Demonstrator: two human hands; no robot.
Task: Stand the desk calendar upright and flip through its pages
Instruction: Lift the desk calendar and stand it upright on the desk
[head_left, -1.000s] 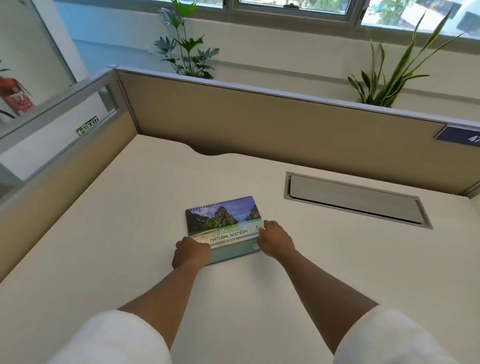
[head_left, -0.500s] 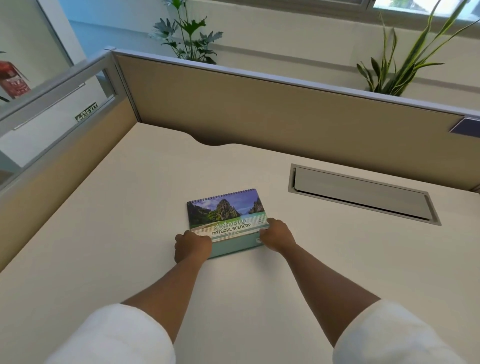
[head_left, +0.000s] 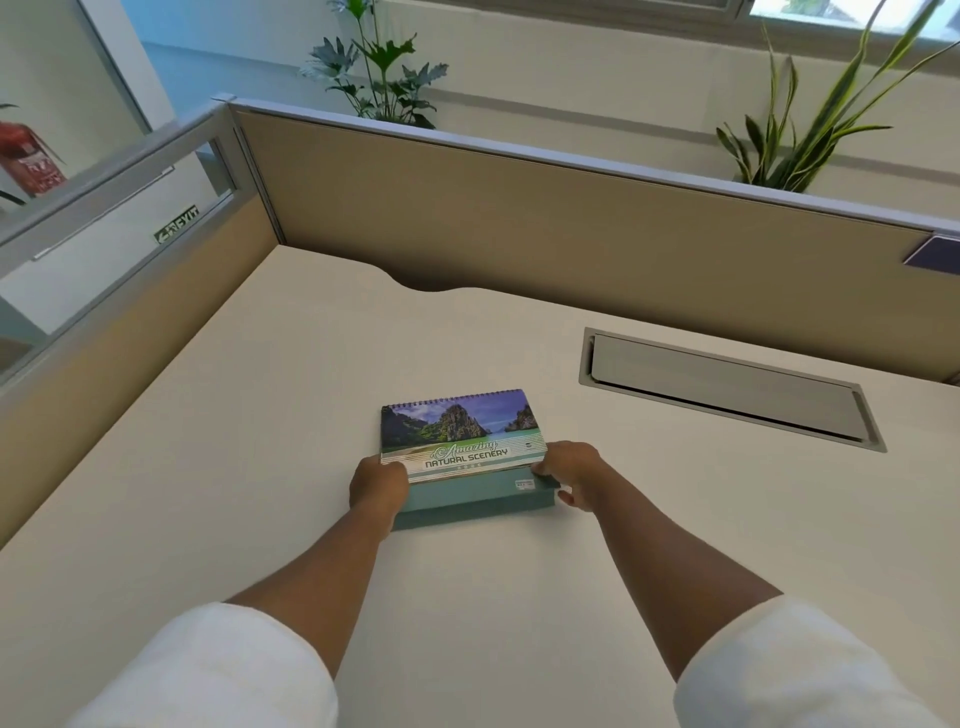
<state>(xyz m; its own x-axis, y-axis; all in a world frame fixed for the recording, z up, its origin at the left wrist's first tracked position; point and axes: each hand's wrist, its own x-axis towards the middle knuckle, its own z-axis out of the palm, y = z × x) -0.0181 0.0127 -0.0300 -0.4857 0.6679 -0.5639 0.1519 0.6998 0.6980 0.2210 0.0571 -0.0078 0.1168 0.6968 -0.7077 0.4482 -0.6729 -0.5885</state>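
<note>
1. Hidden or cut off: the fingertips of both hands are tucked at the calendar's near corners and cannot be seen; both white sleeves (head_left: 218, 670) run off the bottom edge; the small print under the cover title and the white label on the teal base are too small to read.
2. Desk calendar (head_left: 460, 441): spiral-bound, cover shows a cliff-and-lagoon photograph with the words "Amazing Natural Scenery"; it sits near the middle of the desk (head_left: 208, 467), well apart from every edge; spiral edge points to the far side; the cover block's near edge is raised off the teal base, which shows as a band below it; not yet upright.
3. Left hand (head_left: 378, 486): curled shut on the calendar's near left corner, knuckles toward the camera, touching the cover edge and the base.
4. Right hand (head_left: 569, 470): closed on the near right corner; thumb lies along the cover's edge, the other fingers reach down beside the base.
5. The calendar lies between the two hands, extending from the grip toward the desk's far edge.
6. Grey cable hatch (head_left: 727, 389): recessed near the far right edge, apart from the calendar.
7. Partition (head_left: 519, 218): tan panels line the far and left edges; two plants stand behind it.
</note>
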